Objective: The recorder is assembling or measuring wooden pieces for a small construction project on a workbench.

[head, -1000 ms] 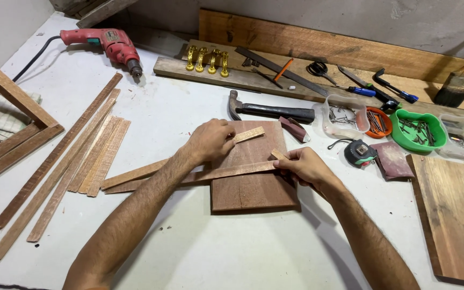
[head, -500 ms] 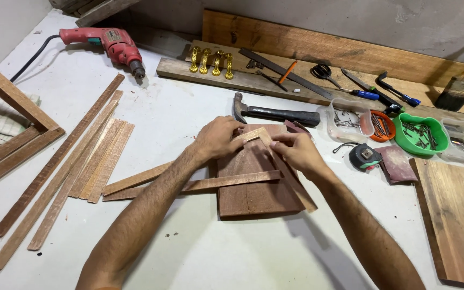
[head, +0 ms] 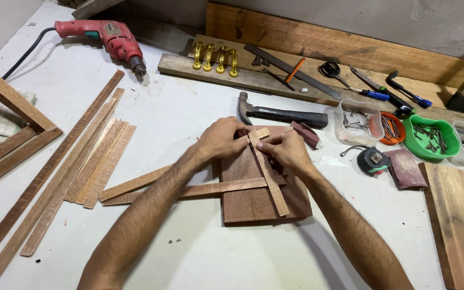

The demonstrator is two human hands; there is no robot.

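Your left hand point(head: 222, 140) and right hand point(head: 287, 151) meet at the far end of a thin wooden slat point(head: 269, 174), each grip pinching it between fingertips. The slat lies slanted across a dark wooden board point(head: 253, 201) on the white bench point(head: 189, 113), crossing over two longer strips point(head: 189, 189) that stick out to the left from under it. A hammer point(head: 280, 114) lies just beyond your hands, a tape measure point(head: 372, 159) to the right, and a red drill point(head: 106, 37) sits at the far left.
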